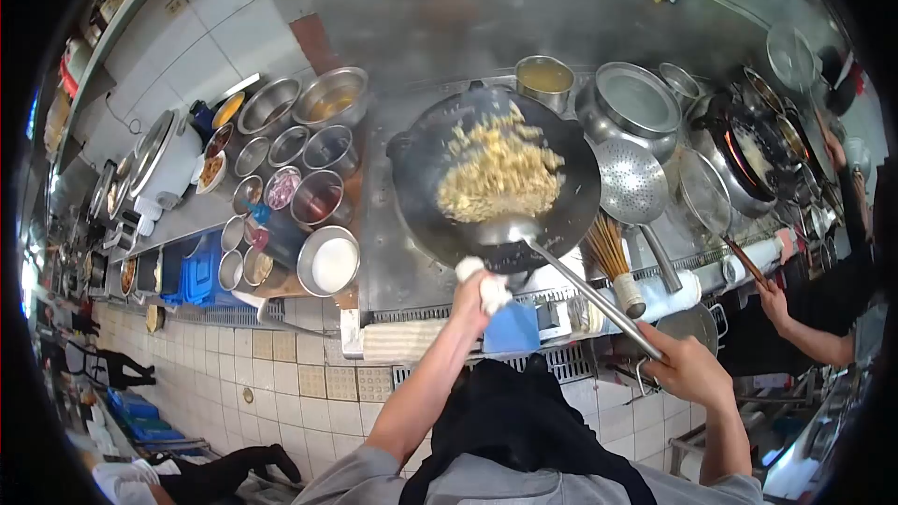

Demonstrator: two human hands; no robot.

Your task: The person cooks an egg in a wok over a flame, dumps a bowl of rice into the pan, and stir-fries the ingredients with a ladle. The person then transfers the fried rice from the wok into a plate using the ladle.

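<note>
My left hand (470, 307) is closed around a folded white cloth (488, 288) at the near rim of a large black wok (426, 210). The wok's handle, if there is one, is hidden by the cloth. My right hand (692, 370) grips the end of a long metal ladle (599, 294), whose bowl rests inside the wok at its near side. Yellowish fried rice (505, 173) is heaped and spread up the far side of the wok, some grains apparently in the air. Light steam hangs above it.
Left of the wok stand several metal bowls, one with white granules (334, 265). On the right are a perforated skimmer (632, 180), a bamboo brush (613, 257) and a lidded pot (636, 103). Further right, a co-worker's hand (774, 307) holds a wooden handle near another wok.
</note>
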